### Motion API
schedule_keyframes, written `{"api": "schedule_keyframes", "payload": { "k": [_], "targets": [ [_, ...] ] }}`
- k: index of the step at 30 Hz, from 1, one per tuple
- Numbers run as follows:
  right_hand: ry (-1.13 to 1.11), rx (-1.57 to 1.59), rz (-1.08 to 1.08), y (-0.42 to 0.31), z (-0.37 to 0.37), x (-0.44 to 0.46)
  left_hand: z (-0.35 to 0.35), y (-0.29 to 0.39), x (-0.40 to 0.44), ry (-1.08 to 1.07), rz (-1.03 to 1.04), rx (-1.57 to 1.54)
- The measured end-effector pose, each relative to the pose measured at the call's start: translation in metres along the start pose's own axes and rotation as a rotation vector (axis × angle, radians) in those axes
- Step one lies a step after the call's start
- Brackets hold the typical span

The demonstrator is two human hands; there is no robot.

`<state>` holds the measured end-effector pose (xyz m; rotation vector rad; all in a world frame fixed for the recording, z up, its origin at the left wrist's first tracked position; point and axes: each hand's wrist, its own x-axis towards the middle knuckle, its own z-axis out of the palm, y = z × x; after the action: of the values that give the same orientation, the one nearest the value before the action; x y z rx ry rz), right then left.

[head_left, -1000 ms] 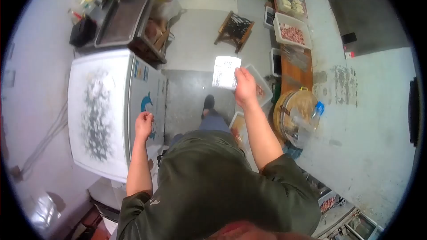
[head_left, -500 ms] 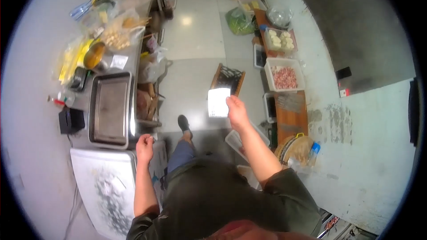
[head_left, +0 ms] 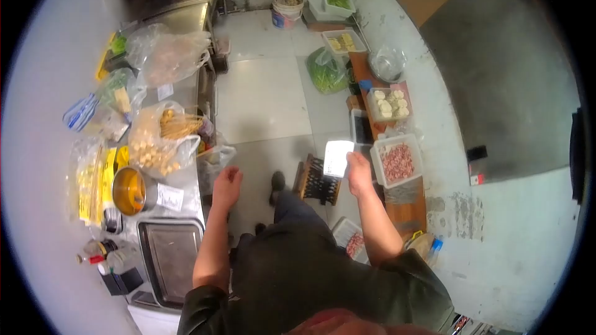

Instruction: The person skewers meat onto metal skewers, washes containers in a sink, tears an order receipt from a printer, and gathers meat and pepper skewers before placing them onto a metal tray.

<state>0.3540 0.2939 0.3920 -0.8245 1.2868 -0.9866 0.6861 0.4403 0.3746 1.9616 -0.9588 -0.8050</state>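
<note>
A white paper slip (head_left: pixel 337 157) with faint print is pinched by its right edge in my right hand (head_left: pixel 360 175), held out over a low folding stool (head_left: pixel 319 180) with a dark woven seat. My left hand (head_left: pixel 227 187) hangs in front of the counter's edge, fingers loosely bent and slightly apart, with nothing visible in them. It is nearest to a clear plastic bag (head_left: pixel 217 156) beside the counter. Another printed slip (head_left: pixel 169 197) lies on the counter, right of a metal pot (head_left: pixel 130 191) with orange-yellow contents.
Left on the counter are a metal tray (head_left: pixel 171 263), a bag of pale cubes (head_left: pixel 152 154) and skewers (head_left: pixel 177 124). To the right, a wooden bench holds tubs of diced meat (head_left: pixel 397 161) and white pieces (head_left: pixel 389 104). A bag of greens (head_left: pixel 326 77) and a bucket (head_left: pixel 287 9) stand farther ahead.
My view has moved forward along the aisle, so counter and bench items sit lower in the picture. My left hand has risen; my right hand still holds the paper slip, now nearer the bench.
</note>
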Motion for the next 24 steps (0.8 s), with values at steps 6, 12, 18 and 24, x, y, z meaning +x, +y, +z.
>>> {"api": "schedule_keyframes", "payload": {
  "k": [6,12,18,24],
  "targets": [
    [0.08,0.032,0.021,-0.046,0.043,0.169,0.016,0.024,0.197,0.036,0.025,-0.069],
    [-0.035,0.028,0.028,-0.135,0.106,0.336,0.025,0.071,0.359,0.104,0.023,-0.255],
    [-0.079,-0.065,-0.059,-0.187,0.173,0.505,0.033,0.101,0.497,0.218,-0.074,-0.276],
    [0.151,-0.24,-0.01,-0.202,0.179,0.665,0.063,0.105,0.722,0.12,-0.139,-0.178]
  ]
}}
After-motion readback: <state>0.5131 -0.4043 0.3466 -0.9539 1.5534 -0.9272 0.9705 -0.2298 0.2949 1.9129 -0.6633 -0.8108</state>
